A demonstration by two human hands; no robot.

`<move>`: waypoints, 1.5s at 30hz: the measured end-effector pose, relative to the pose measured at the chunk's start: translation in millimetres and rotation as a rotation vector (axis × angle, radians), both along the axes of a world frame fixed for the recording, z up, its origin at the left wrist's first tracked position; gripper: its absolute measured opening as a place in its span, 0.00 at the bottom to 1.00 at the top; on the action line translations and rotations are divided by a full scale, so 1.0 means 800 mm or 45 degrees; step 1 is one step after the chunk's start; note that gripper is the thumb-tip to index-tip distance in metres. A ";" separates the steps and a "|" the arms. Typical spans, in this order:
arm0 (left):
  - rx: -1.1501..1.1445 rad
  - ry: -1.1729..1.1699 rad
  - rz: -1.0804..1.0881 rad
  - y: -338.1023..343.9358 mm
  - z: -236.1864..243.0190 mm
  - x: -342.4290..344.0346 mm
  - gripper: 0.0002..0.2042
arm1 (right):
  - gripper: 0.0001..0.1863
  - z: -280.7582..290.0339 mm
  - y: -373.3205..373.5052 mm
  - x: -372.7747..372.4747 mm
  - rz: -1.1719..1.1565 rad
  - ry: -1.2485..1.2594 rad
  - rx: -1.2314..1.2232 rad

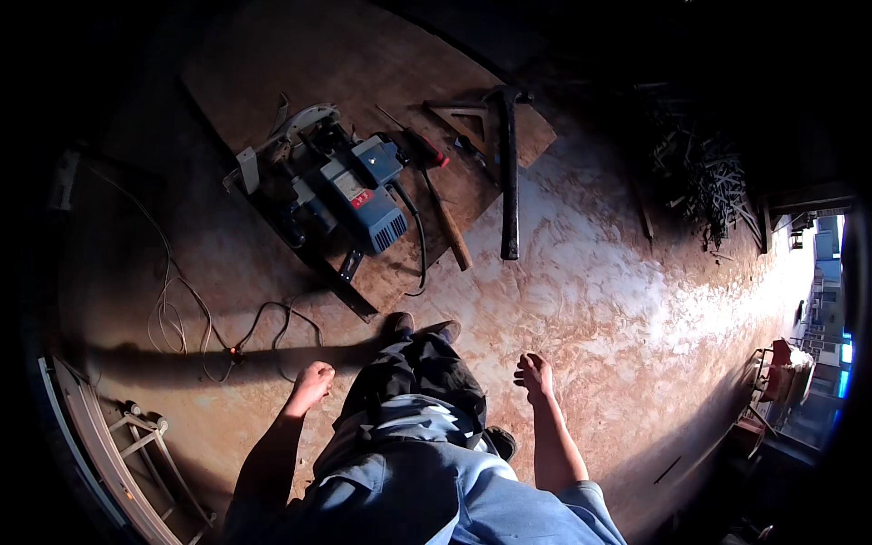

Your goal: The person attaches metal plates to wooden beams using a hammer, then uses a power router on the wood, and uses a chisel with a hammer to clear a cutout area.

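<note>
Stands on a dusty reddish floor [618, 272], with both arms hanging down beside the legs and the shoes [422, 327] pointing to a brown board [363, 64] that lies flat just ahead. Keeps the left hand [313, 380] curled into a loose fist, gripping nothing. Keeps the right hand [536, 374] much the same, fingers [530, 363] bent inward, also with nothing inside. Touches no tool at this moment. Faces a blue power saw [350, 195] with a round guard, resting on the board, nearest to the left hand but well apart from it. Sees beside the saw a screwdriver with a red handle [427, 150], then a hammer with a wooden handle [450, 227] lying partly over the board edge, then a long black hammer [509, 173] and a metal square [459, 109] near its head. Notes a thin cable [182, 318] looping over the floor to the left, a white frame [100, 436] in the low left corner, and a dark pile of metal scraps [699, 173] far on the right. Looks, by judgement, like a pause in front of the tools, before any of them is taken up. Calls, for any grasp of the saw or the hammer, for bending down low, opening the fingers first, and minding the cable near the feet.
</note>
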State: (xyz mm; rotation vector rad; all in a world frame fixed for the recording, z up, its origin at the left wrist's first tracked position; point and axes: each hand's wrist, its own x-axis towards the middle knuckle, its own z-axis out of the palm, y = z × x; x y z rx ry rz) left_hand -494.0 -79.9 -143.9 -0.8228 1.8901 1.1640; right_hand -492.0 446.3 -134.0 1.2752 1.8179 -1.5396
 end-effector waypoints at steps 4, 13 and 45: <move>0.068 0.010 -0.127 0.032 0.000 -0.055 0.13 | 0.21 0.002 -0.023 0.092 -0.255 -0.333 -0.114; 0.406 0.665 -0.281 0.183 0.051 -0.169 0.15 | 0.20 0.033 -0.031 0.130 -0.390 -0.179 -0.043; -0.244 0.250 -0.319 0.158 0.014 -0.099 0.10 | 0.19 -0.034 0.140 0.078 -0.186 -0.041 -0.107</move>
